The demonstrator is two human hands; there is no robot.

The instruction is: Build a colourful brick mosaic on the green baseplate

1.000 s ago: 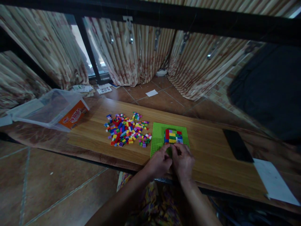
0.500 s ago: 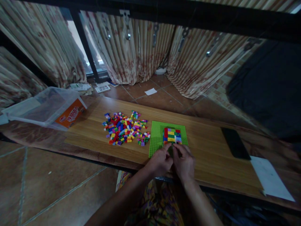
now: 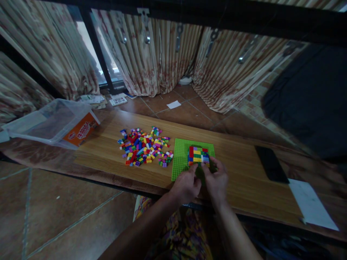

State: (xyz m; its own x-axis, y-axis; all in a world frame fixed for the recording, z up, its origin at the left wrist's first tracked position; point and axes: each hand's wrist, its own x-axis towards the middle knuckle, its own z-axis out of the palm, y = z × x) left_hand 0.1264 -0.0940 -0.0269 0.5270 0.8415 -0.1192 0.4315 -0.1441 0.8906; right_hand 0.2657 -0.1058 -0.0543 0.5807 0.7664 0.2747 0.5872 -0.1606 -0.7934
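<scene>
A low block of colourful building bricks (image 3: 197, 154), with red, yellow, blue, green and white pieces, sits on a green studded baseplate (image 3: 180, 153). At its near edge is my left hand (image 3: 185, 185), the index fingertip touching the bricks and the other fingers curled in. Whether a small piece is inside those fingers is hidden. My right hand (image 3: 217, 180) grips the brick block around its near right corner, thumb at the front edge and index finger along the right side. Both hands cover the near part of the baseplate.
Left of the baseplate spreads a pile of loose bricks (image 3: 145, 146). A clear plastic box (image 3: 54, 124) with an orange label stands at the table's left end. On the right lie a black phone (image 3: 271, 164) and white paper (image 3: 313, 204). The wooden tabletop (image 3: 238, 162) carries the bricks.
My right hand has shifted slightly right, its thumb and index finger parting from a pinch to reach around the brick block's corner. My left hand stays nearly in place.
</scene>
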